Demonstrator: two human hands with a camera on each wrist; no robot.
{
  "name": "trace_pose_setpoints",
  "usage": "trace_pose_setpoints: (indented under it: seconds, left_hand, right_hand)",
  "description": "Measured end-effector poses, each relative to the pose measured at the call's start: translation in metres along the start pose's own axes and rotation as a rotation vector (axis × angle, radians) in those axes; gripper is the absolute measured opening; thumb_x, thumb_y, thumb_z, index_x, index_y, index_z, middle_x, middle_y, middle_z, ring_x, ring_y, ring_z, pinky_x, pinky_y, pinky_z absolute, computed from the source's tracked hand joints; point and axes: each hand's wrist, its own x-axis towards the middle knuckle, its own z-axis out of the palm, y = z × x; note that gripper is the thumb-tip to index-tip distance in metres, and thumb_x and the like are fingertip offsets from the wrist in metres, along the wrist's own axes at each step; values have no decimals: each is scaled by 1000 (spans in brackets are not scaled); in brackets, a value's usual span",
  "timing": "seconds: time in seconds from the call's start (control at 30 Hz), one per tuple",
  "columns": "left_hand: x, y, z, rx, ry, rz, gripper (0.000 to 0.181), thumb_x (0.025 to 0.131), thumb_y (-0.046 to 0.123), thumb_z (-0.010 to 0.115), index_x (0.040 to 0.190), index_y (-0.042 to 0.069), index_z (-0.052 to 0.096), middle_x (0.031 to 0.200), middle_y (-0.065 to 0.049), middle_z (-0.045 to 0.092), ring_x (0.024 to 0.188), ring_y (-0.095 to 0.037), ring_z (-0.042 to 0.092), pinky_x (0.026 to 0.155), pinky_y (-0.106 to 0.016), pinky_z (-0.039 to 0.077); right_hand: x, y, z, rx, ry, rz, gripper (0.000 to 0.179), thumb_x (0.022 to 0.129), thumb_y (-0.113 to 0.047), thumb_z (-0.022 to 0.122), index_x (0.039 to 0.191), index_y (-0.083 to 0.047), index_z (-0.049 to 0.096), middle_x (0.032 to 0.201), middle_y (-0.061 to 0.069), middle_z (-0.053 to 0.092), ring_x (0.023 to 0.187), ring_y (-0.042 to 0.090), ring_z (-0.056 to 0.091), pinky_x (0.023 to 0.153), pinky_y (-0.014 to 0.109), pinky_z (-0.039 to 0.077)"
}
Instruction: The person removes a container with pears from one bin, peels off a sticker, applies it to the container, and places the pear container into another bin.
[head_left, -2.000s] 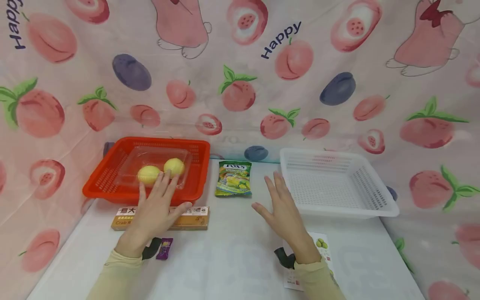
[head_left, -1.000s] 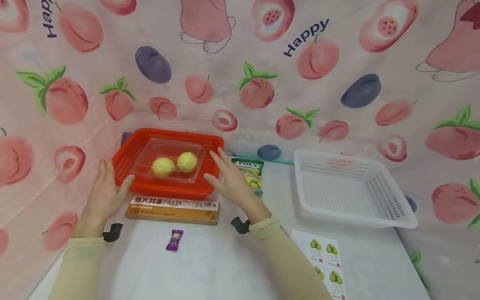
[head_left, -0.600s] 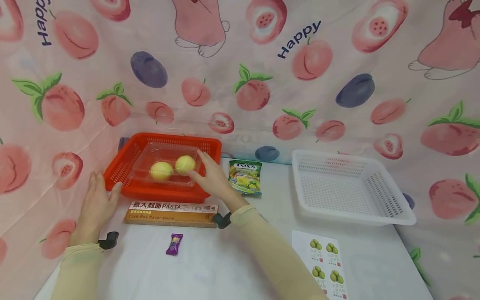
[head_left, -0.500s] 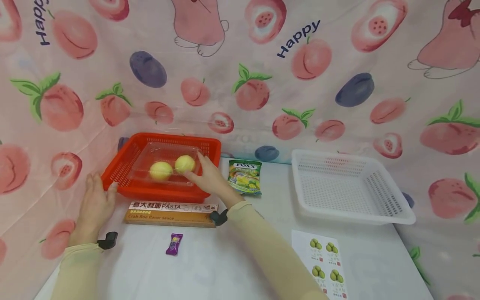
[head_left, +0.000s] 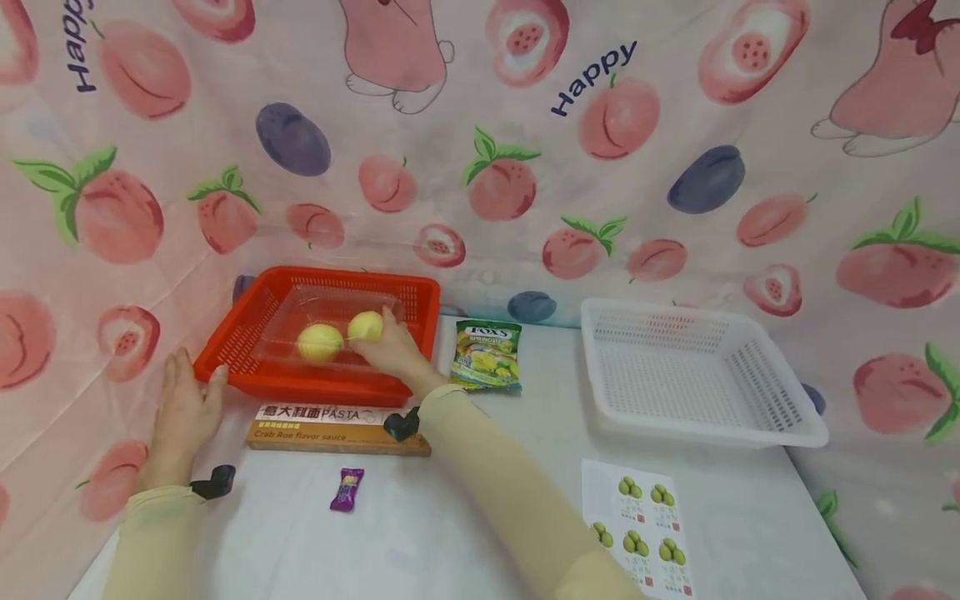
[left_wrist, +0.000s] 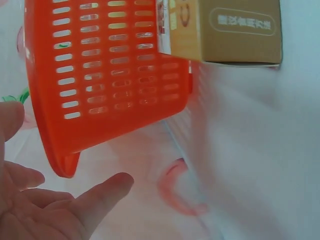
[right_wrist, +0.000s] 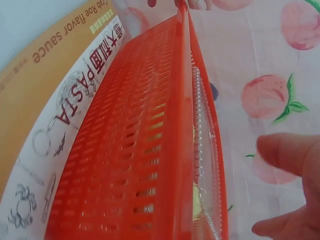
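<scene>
A clear plastic container (head_left: 281, 325) with two round, pale yellow pieces (head_left: 320, 342) in it lies inside the red basket (head_left: 300, 387). My right hand (head_left: 393, 346) reaches over the basket to the container's right end, and in the head view its fingers overlap the right yellow piece. In the right wrist view its thumb and a finger (right_wrist: 285, 150) stand apart above the basket rim. At the basket's front left corner is my left hand (head_left: 180, 417), fingers extended just outside the rim. The left wrist view shows those fingers (left_wrist: 102, 197) spread beside the basket corner.
A pasta box (head_left: 337, 437) lies along the front of the red basket, with a small purple packet (head_left: 347, 489) nearer me. A green Fox's candy bag (head_left: 487, 357) lies to the right. Farther right stand a white basket (head_left: 697, 429) and a printed sheet (head_left: 600, 492).
My left hand has moved from over the red basket to outside its left corner. My right hand has travelled left from near the white basket to the clear container.
</scene>
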Motion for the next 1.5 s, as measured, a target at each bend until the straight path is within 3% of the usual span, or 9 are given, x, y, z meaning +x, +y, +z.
trace_pose_setpoints:
  seconds: [0.2,0.4,0.67,0.8,1.07,1.3,1.5]
  left_hand:
    - [0,-3,3,-44,5,-7,79,104,38,35,150,-9,-9,153,-34,-10,141,-49,-5,111,-63,-1]
    - [-2,-5,4,-118,2,-53,78,105,37,36,150,-8,-9,153,-36,-4,140,-52,0,111,-64,1]
    - [1,-5,10,-331,-2,-117,76,104,38,36,153,-1,-8,156,-31,3,133,-55,26,97,-64,32]
    - [2,-2,12,-374,-10,-122,76,104,38,35,154,2,-10,155,-32,8,130,-54,33,96,-64,33]
    - [3,-3,18,-427,-18,-142,76,105,38,35,154,6,-12,156,-31,6,136,-51,22,105,-63,24]
    - [5,-3,19,-484,-50,-175,78,104,42,35,153,11,-18,159,-26,0,139,-48,18,106,-60,25]
    - [6,-4,18,-522,-65,-181,80,104,43,36,154,12,-19,160,-23,-4,141,-46,14,102,-58,29]
  right_hand:
    - [3,4,8,10,19,73,96,85,-43,72,158,-18,14,156,15,28,143,33,21,110,55,29]
    - [5,10,15,49,23,132,97,87,-42,71,158,-19,10,157,18,24,142,35,25,111,53,30]
    - [10,15,22,95,52,108,89,89,-36,70,157,-19,17,154,14,31,142,30,25,112,48,30]
    - [13,18,25,141,54,90,86,90,-33,70,157,-18,18,151,11,37,140,28,30,111,47,31]
    - [23,23,31,287,46,155,92,90,-29,72,158,-18,11,147,10,42,131,27,42,111,46,33]
    - [31,23,31,456,52,197,87,90,-15,70,158,-13,15,153,11,33,136,27,34,113,45,28]
    - [35,23,31,500,41,224,84,91,-13,69,157,-14,18,153,10,33,135,27,35,113,45,28]
